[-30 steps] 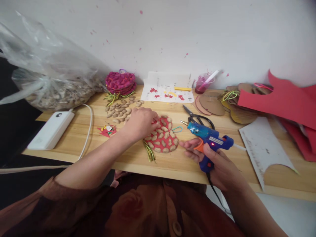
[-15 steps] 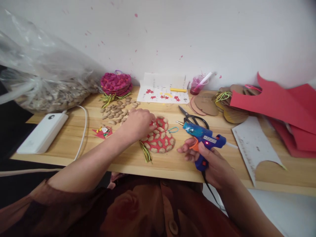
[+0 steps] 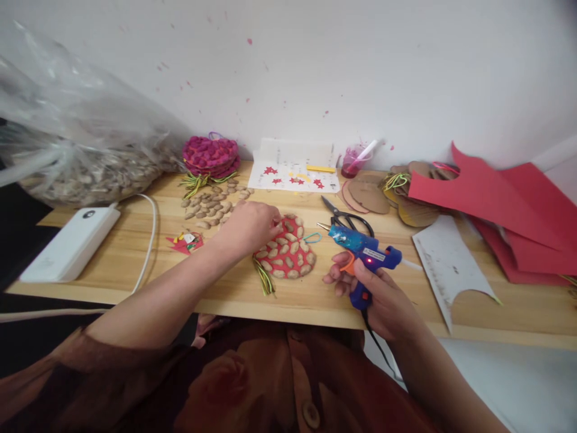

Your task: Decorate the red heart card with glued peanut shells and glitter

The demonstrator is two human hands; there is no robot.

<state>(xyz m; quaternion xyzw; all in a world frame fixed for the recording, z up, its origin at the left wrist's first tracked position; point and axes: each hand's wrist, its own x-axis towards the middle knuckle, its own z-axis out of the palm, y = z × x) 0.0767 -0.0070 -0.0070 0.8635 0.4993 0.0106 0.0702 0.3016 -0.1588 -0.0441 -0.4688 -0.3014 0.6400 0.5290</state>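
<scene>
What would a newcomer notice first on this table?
The red heart studded with pale seeds, at centre, with the left hand on its upper edge. Right of it, the right hand grips a blue glue gun, red light on. A big clear bag bulges at far left.

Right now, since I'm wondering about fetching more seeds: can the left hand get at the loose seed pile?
Probably yes. The left hand rests on the red heart, and the seed pile lies close beside it, with only bare table between.
</scene>
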